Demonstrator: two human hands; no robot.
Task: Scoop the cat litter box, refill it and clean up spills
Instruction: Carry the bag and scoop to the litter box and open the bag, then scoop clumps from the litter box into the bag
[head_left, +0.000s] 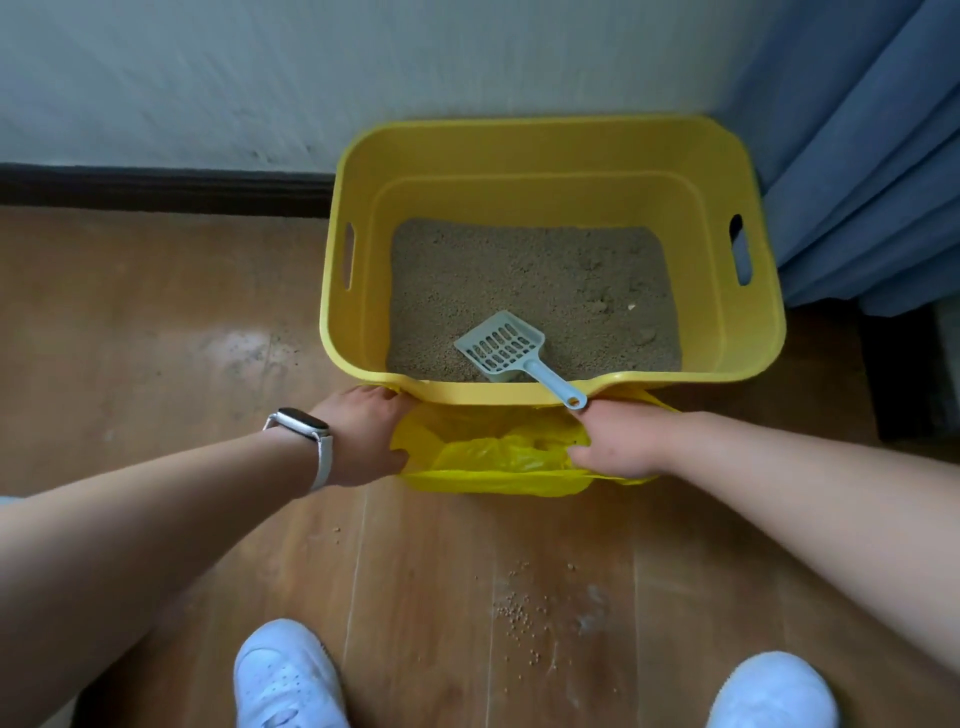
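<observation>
At the floor's far edge, against the wall (311, 78), the yellow litter box (545, 156) stands beside a blue curtain (857, 182). Its litter (519, 280) carries the pale blue scoop (501, 345), with the handle leaning on the near rim. Just in front, touching the box, lies a yellow bag (493, 460). I see my left hand (363, 436), with a watch (301, 423) at the wrist, curled on the bag's left edge. My right hand (618, 441) clasps its right edge. Spilled granules (519, 608) dot the floor (156, 338) between the bag and my white shoes (285, 675).
</observation>
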